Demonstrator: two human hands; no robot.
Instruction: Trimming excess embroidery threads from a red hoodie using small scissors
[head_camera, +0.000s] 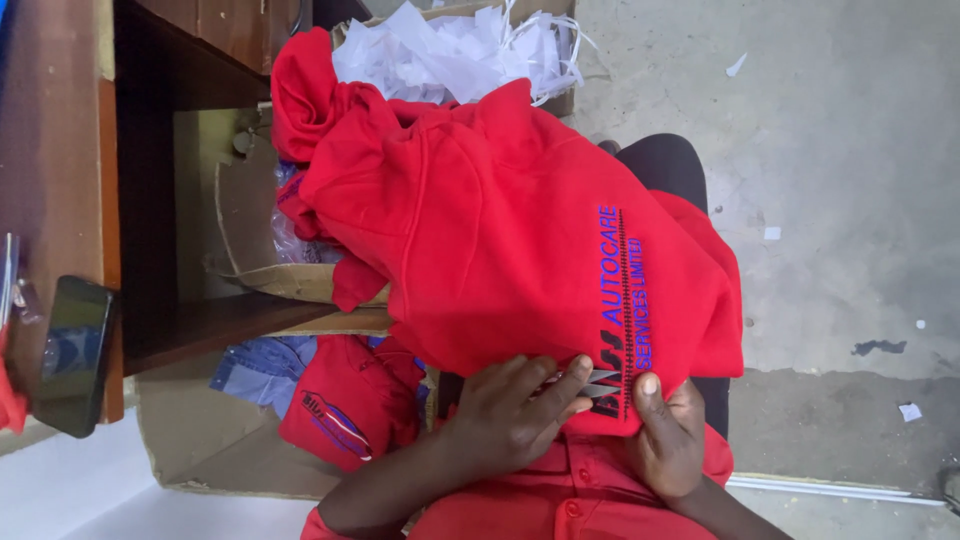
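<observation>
Our hands: left (505, 415) closed around small metal snips (598, 380), right (668, 435) pinching red garment (520, 240) hem; we see cardboard box (250, 440) left of left hand.

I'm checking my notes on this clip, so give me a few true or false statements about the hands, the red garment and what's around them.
1. The red garment carries blue embroidery. True.
2. The left hand holds a small metal cutting tool at the embroidery. True.
3. The right hand rests on the floor. False: it grips the garment's edge beside the embroidery.
4. A dark phone lies on the wooden desk. True.
5. The cardboard box behind the garment holds blue jeans. False: it holds white scraps.
</observation>
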